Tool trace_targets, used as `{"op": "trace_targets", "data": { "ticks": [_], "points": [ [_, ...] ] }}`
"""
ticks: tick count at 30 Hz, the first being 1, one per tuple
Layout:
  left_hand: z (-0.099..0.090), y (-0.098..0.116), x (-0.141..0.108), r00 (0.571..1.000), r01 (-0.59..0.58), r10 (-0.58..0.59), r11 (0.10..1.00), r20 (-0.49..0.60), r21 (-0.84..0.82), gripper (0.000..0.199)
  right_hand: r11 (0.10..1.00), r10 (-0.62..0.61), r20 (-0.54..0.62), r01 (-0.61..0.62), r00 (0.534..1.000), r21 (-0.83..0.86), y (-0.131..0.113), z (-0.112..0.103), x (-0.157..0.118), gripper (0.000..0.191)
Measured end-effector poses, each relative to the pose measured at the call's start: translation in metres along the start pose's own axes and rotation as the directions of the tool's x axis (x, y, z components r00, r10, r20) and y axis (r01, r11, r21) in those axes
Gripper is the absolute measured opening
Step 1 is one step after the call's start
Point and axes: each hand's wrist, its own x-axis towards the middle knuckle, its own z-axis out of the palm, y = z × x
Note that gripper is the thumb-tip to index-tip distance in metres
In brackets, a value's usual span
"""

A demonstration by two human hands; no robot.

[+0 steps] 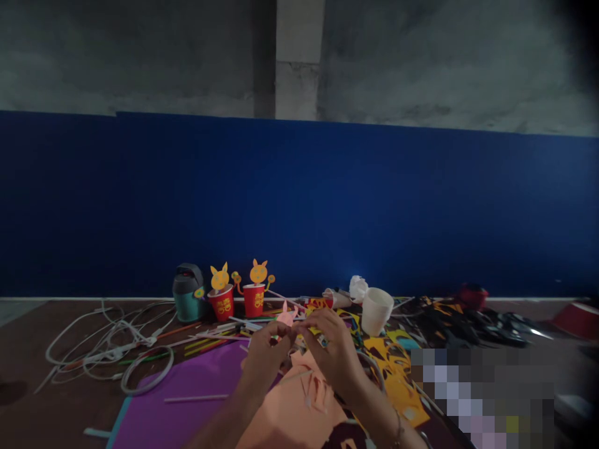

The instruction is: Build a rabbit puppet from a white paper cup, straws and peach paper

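A pink paper cutout (286, 313) with two pointed ears rises just above my fingertips. My left hand (269, 352) is closed in a pinch at its lower edge, though the exact contact is partly hidden by the fingers. My right hand (334, 346) meets the left one, its thumb and fingers pinched together on something too small to make out. Under both wrists lies peach-coloured paper (294, 411), crumpled near the right hand. A purple sheet (187, 399) spreads to the left with a thin stick (196, 398) on it.
Behind stand two red paper cups (254, 301) with yellow cat-face cutouts, and a teal-and-grey container (188, 296). White cables (107, 349) tangle at left. To the right are a white cup (377, 312), crumpled white paper (358, 289), yellow cut paper scraps (400, 386) and dark clutter (449, 324).
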Motion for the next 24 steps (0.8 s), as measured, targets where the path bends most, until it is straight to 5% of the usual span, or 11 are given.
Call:
{"op": "trace_targets", "data": {
  "ticks": [4, 8, 24],
  "points": [
    [-0.0025, 0.0025, -0.0007, 0.988, -0.146, 0.151, 0.979, -0.027, 0.145, 0.023, 0.989, -0.068, 0.017, 0.070, 0.998, -0.131, 0.0012, 0.0007, -0.0021, 0.013],
    [-0.0053, 0.0055, -0.0023, 0.937, -0.324, 0.349, 0.894, -0.026, 0.310, 0.016, 0.995, -0.051, 0.066, 0.056, 0.996, -0.080, 0.0051, 0.0009, -0.0004, 0.014],
    [-0.0048, 0.0049, -0.0034, 0.911, -0.390, 0.410, 0.836, 0.034, 0.386, 0.014, 0.999, -0.033, 0.182, 0.030, 0.983, 0.021, 0.0069, -0.0028, 0.0029, 0.014]
  ]
}}
